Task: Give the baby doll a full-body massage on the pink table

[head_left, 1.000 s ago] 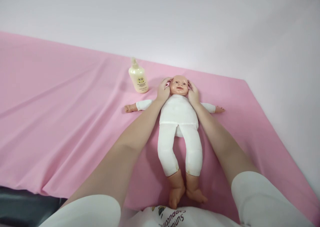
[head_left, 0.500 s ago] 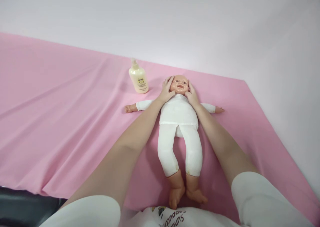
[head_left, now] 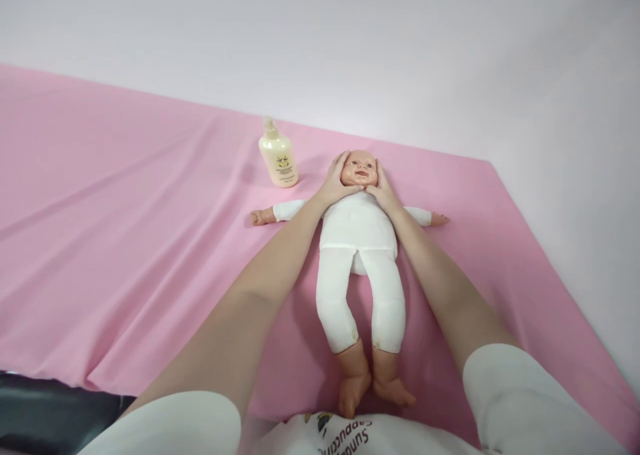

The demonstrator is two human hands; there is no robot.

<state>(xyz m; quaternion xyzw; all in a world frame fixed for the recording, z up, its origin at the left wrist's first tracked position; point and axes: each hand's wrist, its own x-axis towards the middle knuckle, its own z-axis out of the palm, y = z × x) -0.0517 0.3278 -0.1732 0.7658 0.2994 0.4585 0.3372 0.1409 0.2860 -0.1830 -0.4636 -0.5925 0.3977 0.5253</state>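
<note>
A baby doll (head_left: 358,231) in a white suit lies on its back on the pink sheet (head_left: 125,228), arms spread, bare feet toward me. My left hand (head_left: 334,183) cups the left side of its head, fingers along the cheek and thumb under the chin. My right hand (head_left: 383,188) cups the other cheek the same way. Both thumbs nearly meet below the doll's chin. The doll's face (head_left: 359,167) shows between my hands.
A pale yellow pump bottle (head_left: 278,155) stands upright on the sheet, left of the doll's head. A plain white wall rises behind. The sheet's right edge runs diagonally at the right; a dark strip shows at the bottom left.
Both hands have slid from the sides of the doll's head down and inward along the cheeks toward the chin. The doll and bottle have stayed put.
</note>
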